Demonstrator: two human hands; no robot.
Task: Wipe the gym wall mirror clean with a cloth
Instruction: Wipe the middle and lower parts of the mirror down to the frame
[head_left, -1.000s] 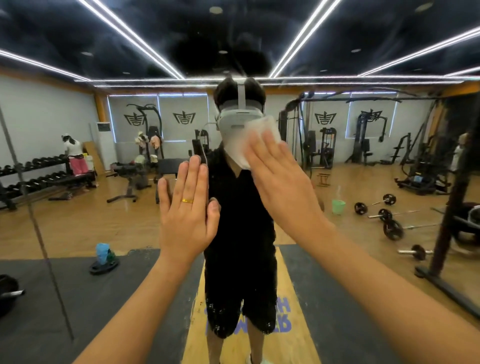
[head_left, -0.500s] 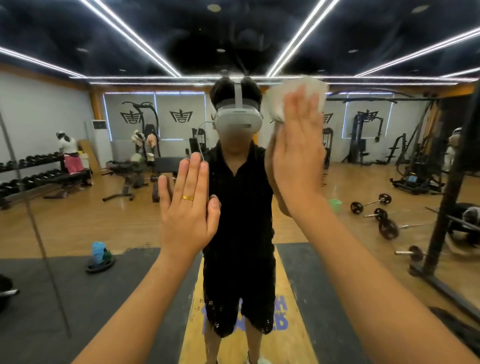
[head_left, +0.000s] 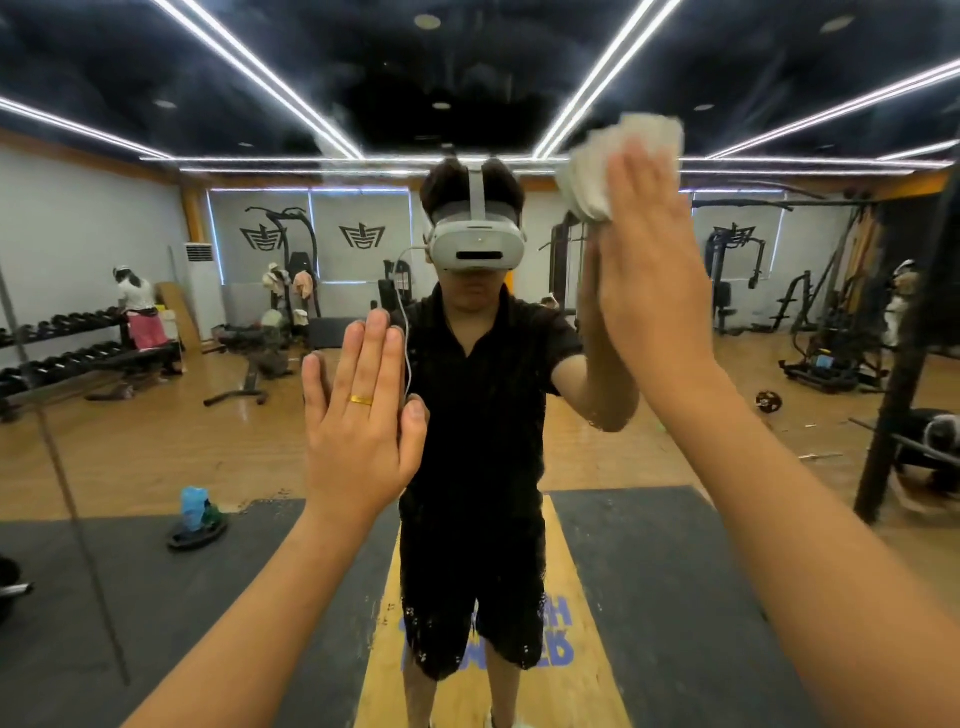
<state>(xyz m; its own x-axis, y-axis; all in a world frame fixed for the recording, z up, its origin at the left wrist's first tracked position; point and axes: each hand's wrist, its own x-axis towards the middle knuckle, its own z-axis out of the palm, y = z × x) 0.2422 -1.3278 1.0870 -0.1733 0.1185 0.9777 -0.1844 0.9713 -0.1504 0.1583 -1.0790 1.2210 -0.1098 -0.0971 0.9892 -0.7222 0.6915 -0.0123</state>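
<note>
The wall mirror (head_left: 156, 426) fills the whole view and reflects the gym and me. My right hand (head_left: 649, 270) presses a crumpled white cloth (head_left: 597, 166) flat against the glass at upper right, fingers straight, most of the cloth hidden under the palm. My left hand (head_left: 358, 415), a gold ring on one finger, rests flat on the mirror at centre left, fingers straight and together.
A vertical seam (head_left: 62, 483) runs down the mirror at the left. Reflected behind me are dumbbell racks (head_left: 62, 353), benches, weight machines (head_left: 826, 322), loose plates on the wooden floor, dark mats, a blue object (head_left: 195, 512), and other people at far left and right.
My right hand has slid the cloth up and to the right across the glass, from in front of my reflected head to the upper right. The left hand has stayed in place.
</note>
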